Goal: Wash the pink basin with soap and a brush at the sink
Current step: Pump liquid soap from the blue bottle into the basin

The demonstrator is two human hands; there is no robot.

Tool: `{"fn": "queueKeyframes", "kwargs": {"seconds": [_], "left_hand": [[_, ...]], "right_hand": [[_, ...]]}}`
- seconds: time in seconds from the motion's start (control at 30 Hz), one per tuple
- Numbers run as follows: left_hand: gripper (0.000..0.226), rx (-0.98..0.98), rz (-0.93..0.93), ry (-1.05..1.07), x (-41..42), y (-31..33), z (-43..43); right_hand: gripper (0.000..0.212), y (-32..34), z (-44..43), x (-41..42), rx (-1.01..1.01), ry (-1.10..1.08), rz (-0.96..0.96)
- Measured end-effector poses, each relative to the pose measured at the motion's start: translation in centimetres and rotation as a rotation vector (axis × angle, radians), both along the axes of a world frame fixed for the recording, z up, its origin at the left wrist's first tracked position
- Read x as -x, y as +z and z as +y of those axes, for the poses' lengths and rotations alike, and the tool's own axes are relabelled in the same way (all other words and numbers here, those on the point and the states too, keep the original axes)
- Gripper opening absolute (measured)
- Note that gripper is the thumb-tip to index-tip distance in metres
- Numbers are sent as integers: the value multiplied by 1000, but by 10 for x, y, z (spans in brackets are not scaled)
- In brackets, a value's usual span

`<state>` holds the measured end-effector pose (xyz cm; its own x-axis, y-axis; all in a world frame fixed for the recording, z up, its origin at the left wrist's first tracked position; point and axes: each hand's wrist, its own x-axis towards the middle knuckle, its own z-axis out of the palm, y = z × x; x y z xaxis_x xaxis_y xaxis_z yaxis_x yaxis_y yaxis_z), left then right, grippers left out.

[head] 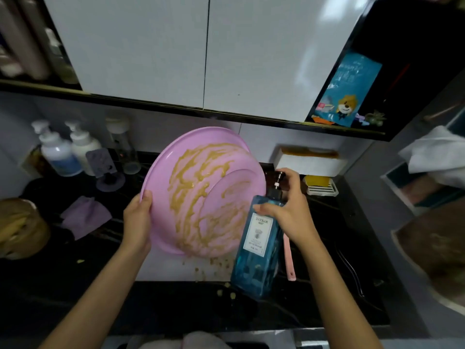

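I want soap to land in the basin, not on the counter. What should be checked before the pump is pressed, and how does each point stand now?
1. Basin held firmly: ok. The left hand grips the rim of the pink basin, which is tilted over the sink.
2. Dirty side facing the bottle: ok. The yellow-brown smears face up and toward the person.
3. Bottle held: ok. The right hand wraps the neck of the blue soap bottle, fingers on the pump head.
4. Nozzle aimed into the basin: cannot tell. The fingers hide the spout.
5. Brush within reach: cannot tell. A pink handle lies behind the bottle; its head is hidden.
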<state>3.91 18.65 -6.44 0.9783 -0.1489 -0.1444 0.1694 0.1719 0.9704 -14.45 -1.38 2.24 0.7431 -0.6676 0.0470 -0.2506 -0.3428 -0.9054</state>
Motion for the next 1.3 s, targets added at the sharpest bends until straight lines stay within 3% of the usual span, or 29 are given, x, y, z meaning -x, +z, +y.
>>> {"fn": "queueKeyframes", "kwargs": {"seconds": [0.13,0.3,0.5,0.7,0.87,0.97,1.07,1.17,1.3], "left_hand": [[17,21,45,-22,8,-4,2],[28,34,112,-32,13,-7,2],[35,90,186,-18,13,-10,7],[31,134,200,-28,13,-13,13],[38,86,192,-27,15,-17,15],[35,53,152,-30,15,-22,14],[36,16,129,-96,11,-29,14],[22,-40,95,-204,16,-32,11],[24,-110,23,-347,26,-31,3]], "right_hand": [[69,7,3,-22,13,79,35],[68,5,28,-43,89,201,93],[68,-17,39,-13,106,287,194],[69,-13,10,6,219,117,230],[90,1,-3,10,429,81,250],[92,0,-24,30,539,-41,328],[97,-7,-53,62,549,-277,355],[108,-26,-81,83,559,-476,355],[117,-64,-103,89,422,-480,318]]}}
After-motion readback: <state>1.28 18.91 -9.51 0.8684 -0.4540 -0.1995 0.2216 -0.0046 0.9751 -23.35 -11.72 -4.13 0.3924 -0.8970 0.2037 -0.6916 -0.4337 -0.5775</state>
